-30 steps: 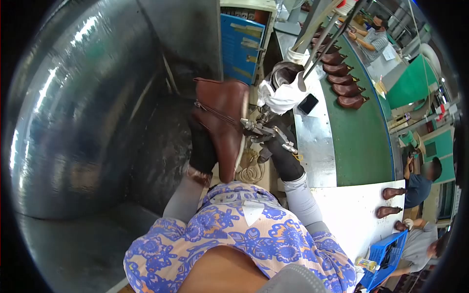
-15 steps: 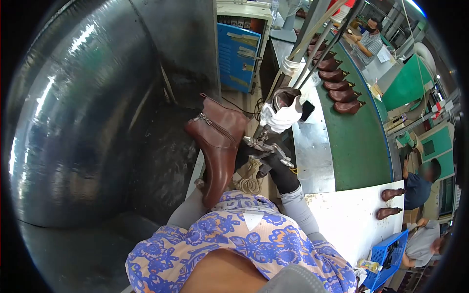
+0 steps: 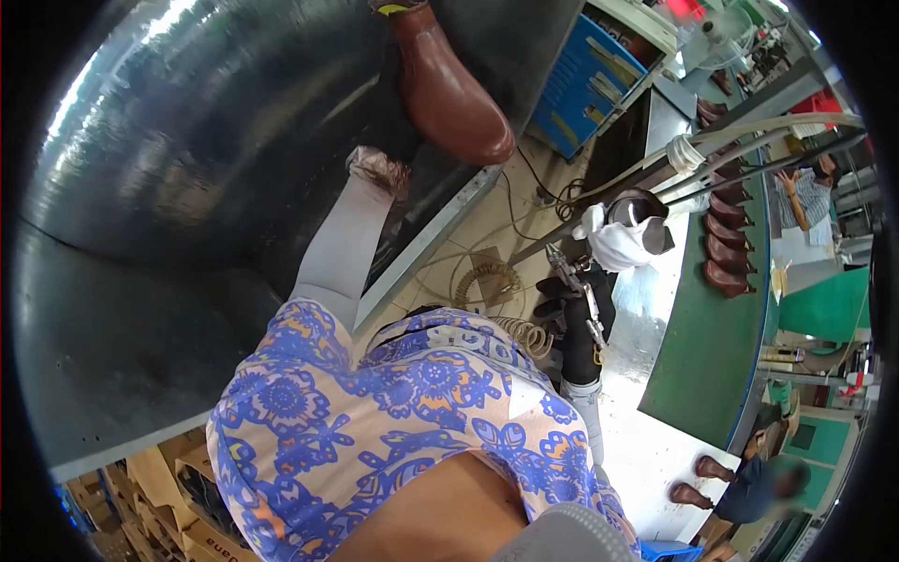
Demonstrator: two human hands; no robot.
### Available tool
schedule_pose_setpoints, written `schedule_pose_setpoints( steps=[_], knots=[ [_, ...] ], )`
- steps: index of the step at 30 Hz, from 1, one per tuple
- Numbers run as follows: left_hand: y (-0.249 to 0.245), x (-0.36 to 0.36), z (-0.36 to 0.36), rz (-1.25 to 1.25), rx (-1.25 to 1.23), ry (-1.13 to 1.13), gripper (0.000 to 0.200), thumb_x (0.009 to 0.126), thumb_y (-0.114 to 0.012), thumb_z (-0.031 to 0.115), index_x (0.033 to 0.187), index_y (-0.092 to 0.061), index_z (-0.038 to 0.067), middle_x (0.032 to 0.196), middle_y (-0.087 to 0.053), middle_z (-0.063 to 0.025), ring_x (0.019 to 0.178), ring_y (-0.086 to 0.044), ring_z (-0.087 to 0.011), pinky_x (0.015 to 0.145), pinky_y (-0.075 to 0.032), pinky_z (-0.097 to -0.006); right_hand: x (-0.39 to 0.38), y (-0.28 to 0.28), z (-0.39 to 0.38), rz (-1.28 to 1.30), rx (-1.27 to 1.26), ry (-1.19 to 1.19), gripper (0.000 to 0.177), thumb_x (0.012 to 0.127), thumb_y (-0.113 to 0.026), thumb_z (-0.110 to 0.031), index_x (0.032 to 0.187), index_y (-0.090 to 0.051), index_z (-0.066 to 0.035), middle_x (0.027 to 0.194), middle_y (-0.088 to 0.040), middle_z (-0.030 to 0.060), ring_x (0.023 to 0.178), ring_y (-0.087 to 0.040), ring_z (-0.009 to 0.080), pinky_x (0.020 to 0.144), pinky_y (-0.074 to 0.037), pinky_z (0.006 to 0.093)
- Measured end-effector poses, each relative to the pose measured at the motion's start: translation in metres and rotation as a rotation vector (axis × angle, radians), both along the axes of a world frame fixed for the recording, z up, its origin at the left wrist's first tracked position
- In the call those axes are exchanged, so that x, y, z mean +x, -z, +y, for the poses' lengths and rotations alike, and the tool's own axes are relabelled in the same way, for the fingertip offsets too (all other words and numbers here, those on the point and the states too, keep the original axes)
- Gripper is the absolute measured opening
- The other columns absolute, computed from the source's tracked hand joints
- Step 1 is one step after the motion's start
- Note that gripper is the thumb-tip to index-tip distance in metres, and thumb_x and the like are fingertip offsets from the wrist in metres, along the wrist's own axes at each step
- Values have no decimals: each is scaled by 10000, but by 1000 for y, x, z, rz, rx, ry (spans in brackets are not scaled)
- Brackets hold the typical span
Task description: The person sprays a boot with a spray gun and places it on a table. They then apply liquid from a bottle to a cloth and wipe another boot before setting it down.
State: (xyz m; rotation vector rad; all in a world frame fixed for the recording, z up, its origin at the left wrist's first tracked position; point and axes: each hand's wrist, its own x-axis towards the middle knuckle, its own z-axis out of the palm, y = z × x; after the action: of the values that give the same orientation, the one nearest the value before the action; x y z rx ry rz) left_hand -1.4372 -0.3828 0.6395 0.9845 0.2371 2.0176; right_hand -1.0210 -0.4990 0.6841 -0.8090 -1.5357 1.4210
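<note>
My left hand (image 3: 397, 117), in a black glove, grips a brown leather boot (image 3: 454, 98) inside the dark metal booth at the upper left. The boot's toe points down and to the right, and a bit of yellow shows at its top edge. Most of my left fingers are hidden against the dark background. My right hand (image 3: 582, 323), also black-gloved, is wrapped round a metal spray gun (image 3: 567, 270) right of my body. Just above the gun sits a cup wrapped in white cloth (image 3: 623, 242).
A dark, shiny booth wall (image 3: 187, 187) fills the left side. Coiled hose (image 3: 524, 335) hangs before my waist. On the right, a green conveyor (image 3: 698, 347) carries a row of brown shoes (image 3: 726, 248). Two more shoes (image 3: 691, 495) lie on a white board. Co-workers sit beyond.
My left hand has carried the boot up and away from my body into the booth and turned it, so the zip no longer shows. My view has swung left; the spray gun stays in my right hand.
</note>
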Motion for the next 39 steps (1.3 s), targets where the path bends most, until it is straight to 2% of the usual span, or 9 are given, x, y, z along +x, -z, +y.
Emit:
schedule_pose_setpoints(
  steps=[2,5,11,14,19,27,29,36,39],
  knots=[
    [59,-73,42,83,-234,-222,443,982,-422,343,1363,-399,119,1230,-546,-99,1094,-544,-214,955,-439,-353,-4,-1,3,-14,29,-58,255,898,-548,-279,1016,-534,-54,848,-652,82,636,-609,115,536,-456,223],
    [-28,22,-6,62,-380,-425,482,1004,-364,295,1423,-282,73,1390,-409,-77,1223,-425,-185,1054,-328,-311,-7,1,15,-52,100,-140,257,901,-547,-282,999,-533,-44,841,-646,93,612,-598,117,505,-438,214],
    [-19,15,1,278,-147,-490,471,1000,-375,311,1411,-308,92,1371,-428,-74,1212,-435,-181,1038,-348,-323,-11,-10,23,135,-97,-26,116,876,-515,-141,890,-516,-26,698,-611,69,531,-550,114,499,-401,242],
    [-17,9,1,22,-198,-184,452,1001,-379,288,1403,-319,90,1353,-442,-75,1208,-441,-188,1028,-357,-327,-11,-13,19,111,-63,3,115,863,-519,-147,867,-511,-32,674,-592,54,509,-505,89,487,-375,225],
    [-30,23,-6,178,-237,-375,432,1001,-388,266,1394,-323,98,1335,-446,-63,1181,-455,-187,1012,-374,-337,-12,-21,14,73,159,-95,114,851,-506,-132,891,-516,-26,694,-593,60,552,-512,100,512,-389,233],
    [-58,48,-20,128,-204,-350,421,999,-367,339,1362,-369,124,1331,-454,-54,1193,-451,-192,1008,-378,-355,5,8,12,143,-96,-67,87,863,-511,-126,889,-512,-43,675,-568,46,550,-474,83,505,-356,229],
    [-60,50,-22,86,-225,-296,441,995,-361,391,1350,-393,132,1332,-463,-58,1207,-446,-200,1012,-374,-364,6,-4,8,49,-54,-71,249,906,-567,-333,1016,-546,-111,820,-536,-9,702,-518,94,599,-414,244],
    [-81,76,-39,-365,-191,-43,613,884,-495,567,1308,-434,127,1282,-508,-92,1206,-456,-265,1025,-355,-467,-8,1,21,260,-183,47,226,896,-531,-232,1019,-485,-48,683,-554,54,501,-450,59,438,-310,190],
    [-93,100,-46,-343,-120,-172,682,858,-522,588,1343,-396,126,1346,-457,-87,1233,-434,-271,1038,-345,-476,-21,-6,18,-23,125,66,224,855,-546,-277,869,-534,-54,625,-537,31,465,-450,81,420,-317,213]
  ],
)
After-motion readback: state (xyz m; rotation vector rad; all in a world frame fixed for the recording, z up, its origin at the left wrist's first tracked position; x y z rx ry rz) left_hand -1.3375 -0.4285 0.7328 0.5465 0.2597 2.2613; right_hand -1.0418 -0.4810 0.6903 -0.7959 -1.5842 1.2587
